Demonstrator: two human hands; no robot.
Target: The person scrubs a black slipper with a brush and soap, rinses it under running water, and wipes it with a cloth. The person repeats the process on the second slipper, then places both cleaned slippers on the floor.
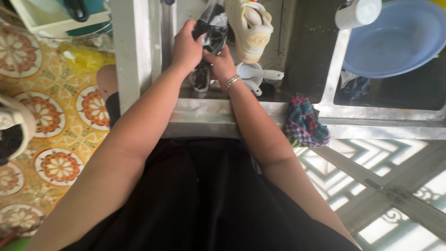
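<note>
Black insole (211, 35), or a dark flexible shoe part much like one (the glare makes it hard to be sure), is held upright over the metal sink (260, 111), gripped between both hands just beside a cream sneaker (251, 28) that stands on end against the sink's back wall. The left hand (186, 49) is closed around its left edge near the top, fingers wrapped over it, while the right hand (222, 62), with a bracelet (232, 82) at the wrist, pinches it lower down from the right side. Judging by the wet sheen and the grip, this looks like the scrubbing or rubbing stage of washing footwear by hand; any further working of the piece would call for a firm hold with one hand while the other slides along its length, keeping it over the basin. The piece looks black, glossy with water, bent slightly along its length, with a pale greyish patch at the lower end. A white plastic scoop (255, 74) lies in the sink below the hands, a multicoloured woven cloth (304, 123) hangs over the front rim, and a blue basin (399, 39) sits to the right.
</note>
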